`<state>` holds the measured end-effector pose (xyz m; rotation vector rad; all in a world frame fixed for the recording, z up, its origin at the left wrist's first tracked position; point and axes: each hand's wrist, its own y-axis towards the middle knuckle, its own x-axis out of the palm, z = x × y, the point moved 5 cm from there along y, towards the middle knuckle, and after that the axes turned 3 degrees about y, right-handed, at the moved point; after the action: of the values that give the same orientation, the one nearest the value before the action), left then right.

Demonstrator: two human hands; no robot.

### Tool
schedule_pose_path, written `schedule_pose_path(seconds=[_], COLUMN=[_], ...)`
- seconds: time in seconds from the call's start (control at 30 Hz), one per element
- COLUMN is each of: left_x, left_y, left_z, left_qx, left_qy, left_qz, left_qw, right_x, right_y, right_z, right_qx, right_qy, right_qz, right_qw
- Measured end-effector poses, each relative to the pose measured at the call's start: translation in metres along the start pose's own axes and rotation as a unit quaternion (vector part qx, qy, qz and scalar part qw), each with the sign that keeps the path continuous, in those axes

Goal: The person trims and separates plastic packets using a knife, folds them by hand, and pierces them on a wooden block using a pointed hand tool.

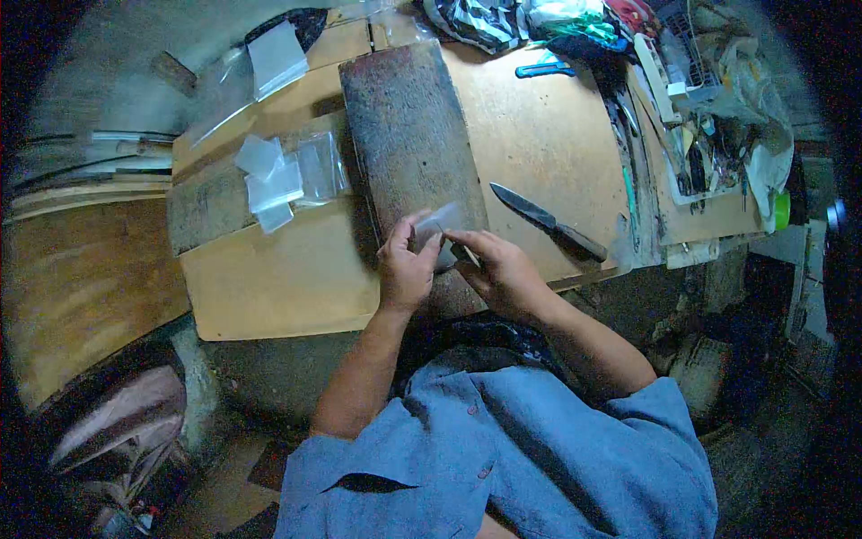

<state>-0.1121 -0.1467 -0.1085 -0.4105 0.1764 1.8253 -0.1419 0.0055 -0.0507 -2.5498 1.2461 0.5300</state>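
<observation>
A small piece of clear plastic, perhaps a little bag (pixel 440 218), is held over the near end of the dark wooden board (pixel 413 135). My left hand (pixel 409 268) pinches it between thumb and fingers from the left. From the right, my right hand (pixel 505 272) has its thumb and fingertips closed at the plastic's lower edge; a small dark shape shows under those fingers, too unclear to name. To the right of the board lies a knife (pixel 530 208), its blade pointing away from me and its handle near the table's front edge.
Clear plastic bags (pixel 274 184) lie left of the board, with more plastic sheets (pixel 277 58) at the far left. A blue utility cutter (pixel 544 69) rests at the back. A tool-filled tray (pixel 709 193) stands right, and bundled bags (pixel 557 25) sit behind.
</observation>
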Motion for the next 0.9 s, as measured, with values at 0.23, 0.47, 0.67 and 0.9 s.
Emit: schedule_pose_path(seconds=[0.23, 0.47, 0.67, 0.9], left_x=[-0.005, -0.032, -0.049, -0.048], left_y=[-0.01, -0.032, -0.054, -0.082], left_z=[0.025, 0.094, 0.157, 0.17], left_qx=[-0.024, 0.123, 0.332, 0.332], left_qy=[-0.079, 0.12, 0.192, 0.311], left_qz=[0.007, 0.072, 0.079, -0.021], left_qw=[0.997, 0.983, 0.92, 0.89], right_x=[-0.005, -0.019, -0.034, -0.054], right_y=[-0.009, -0.028, -0.046, -0.062], right_z=[-0.01, -0.048, -0.075, -0.101], right_qx=[0.023, -0.05, -0.163, -0.156], right_qy=[-0.019, 0.018, -0.012, 0.236], right_qz=[-0.01, 0.027, 0.058, -0.044], right_qw=[1.0, 0.998, 0.985, 0.958])
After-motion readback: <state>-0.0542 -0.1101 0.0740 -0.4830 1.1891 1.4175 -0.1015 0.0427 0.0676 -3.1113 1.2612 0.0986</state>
